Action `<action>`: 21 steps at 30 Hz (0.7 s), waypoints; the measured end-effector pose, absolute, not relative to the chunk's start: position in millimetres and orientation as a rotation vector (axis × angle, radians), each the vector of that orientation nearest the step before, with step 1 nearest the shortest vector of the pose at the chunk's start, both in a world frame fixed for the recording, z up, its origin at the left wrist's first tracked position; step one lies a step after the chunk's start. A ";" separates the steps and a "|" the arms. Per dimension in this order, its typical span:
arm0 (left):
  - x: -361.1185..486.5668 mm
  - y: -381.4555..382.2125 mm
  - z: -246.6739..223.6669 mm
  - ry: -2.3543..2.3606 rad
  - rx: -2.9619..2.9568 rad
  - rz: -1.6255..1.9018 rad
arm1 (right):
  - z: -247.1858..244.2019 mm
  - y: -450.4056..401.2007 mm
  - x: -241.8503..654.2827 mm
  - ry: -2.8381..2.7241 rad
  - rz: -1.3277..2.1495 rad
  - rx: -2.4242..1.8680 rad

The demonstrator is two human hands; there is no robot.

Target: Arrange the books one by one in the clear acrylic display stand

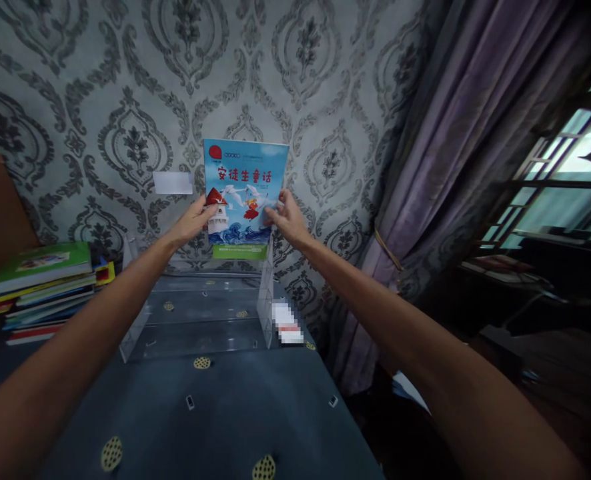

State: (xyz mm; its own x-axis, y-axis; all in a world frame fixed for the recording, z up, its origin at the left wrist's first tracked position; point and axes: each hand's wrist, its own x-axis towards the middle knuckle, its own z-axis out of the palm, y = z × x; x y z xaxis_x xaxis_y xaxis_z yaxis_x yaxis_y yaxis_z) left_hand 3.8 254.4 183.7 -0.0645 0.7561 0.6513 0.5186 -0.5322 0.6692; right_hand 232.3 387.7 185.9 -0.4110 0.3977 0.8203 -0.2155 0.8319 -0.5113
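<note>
**Two hands hold one book up over a clear rack**

Nearest are two bare forearms, reaching forward over one dark tabletop (pixel 255 407). Three yellow pod prints show on it in front of the rack, and a fourth lies near its right edge. One clear rack (pixel 203 335) stands farther back, with two side panels. Just right of it lies one white item (pixel 288 322), too pixelated to make out. To the left is one stack of books (pixel 50 287), the top one green; their exact number cannot be told. One brown box (pixel 0 217) stands behind it.

Above the back of the rack is one book (pixel 243 193), upright, its blue cover facing the camera. The left hand (pixel 194 218) grips its left edge and the right hand (pixel 289 217) its right edge, each grip closed on it, thumbs in front. Whether the book touches the rack cannot be told.

Beyond are one patterned wall (pixel 245 67) with one white plate (pixel 173 183), and, at right, a purple curtain (pixel 440 147) tied by one cord (pixel 388 251).
</note>
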 end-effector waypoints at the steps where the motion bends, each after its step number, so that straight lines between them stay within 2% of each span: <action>1: 3.5 254.5 182.6 1.386 1.976 1.638 | 186.5 387.0 232.6 -1.898 0.733 -0.131; 13: -10.8 258.2 185.0 1.390 2.018 1.560 | 176.4 389.7 225.4 -1.872 0.930 -0.270; 21: -10.3 257.8 182.5 1.480 2.025 1.478 | 181.0 388.6 232.1 -1.943 0.904 -0.231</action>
